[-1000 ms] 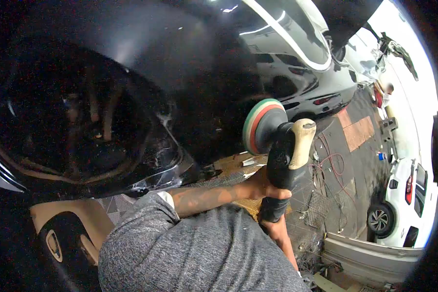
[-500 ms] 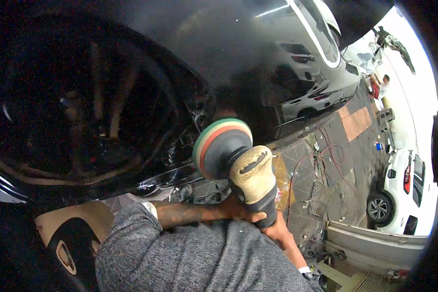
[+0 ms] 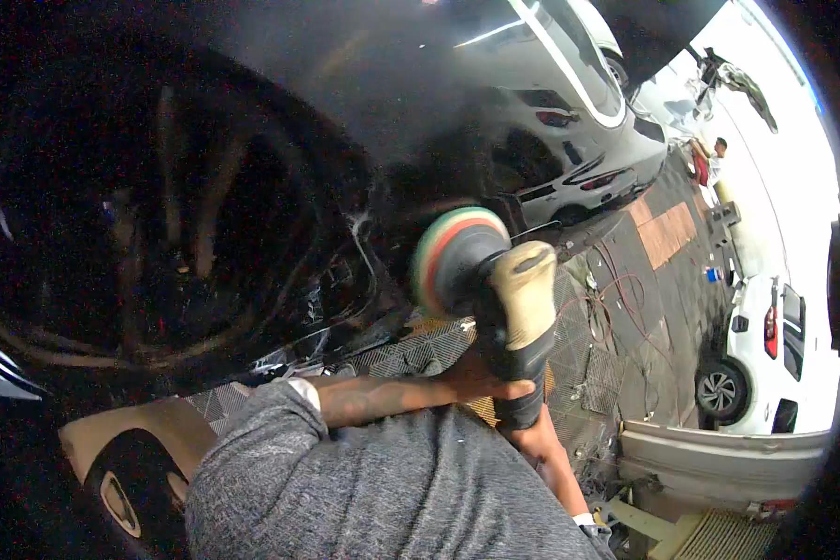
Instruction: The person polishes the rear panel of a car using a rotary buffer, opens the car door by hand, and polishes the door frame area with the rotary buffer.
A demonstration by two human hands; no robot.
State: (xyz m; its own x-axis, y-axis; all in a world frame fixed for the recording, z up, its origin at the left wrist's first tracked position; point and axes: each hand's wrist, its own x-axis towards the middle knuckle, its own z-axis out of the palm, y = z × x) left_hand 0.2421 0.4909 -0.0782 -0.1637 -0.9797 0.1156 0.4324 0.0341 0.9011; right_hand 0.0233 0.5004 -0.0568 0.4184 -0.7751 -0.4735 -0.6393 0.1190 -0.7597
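Note:
A polisher (image 3: 525,308) with a worn beige cover on its head and a black body is held in both hands. Its round pad (image 3: 457,257), layered green, cream and orange-red on a dark backing plate, is smeared by motion and faces the black car panel (image 3: 411,149) by the wheel arch. Whether pad and paint touch I cannot tell. My left hand (image 3: 490,381) wraps the black body, thumb across it. Lower down, my right hand (image 3: 532,439) closes around the end of the body, its fingers partly hidden.
The car's dark wheel (image 3: 149,215) fills the left. Red hoses (image 3: 625,289) lie on the grated floor. A white car (image 3: 765,359) stands at right, above a pale bumper-like panel (image 3: 719,467). Another person (image 3: 711,163) works far off at upper right.
The polisher has moved right and slightly up along the panel, and its head has turned more upright. Both hands keep their hold. The whole view has shifted a little.

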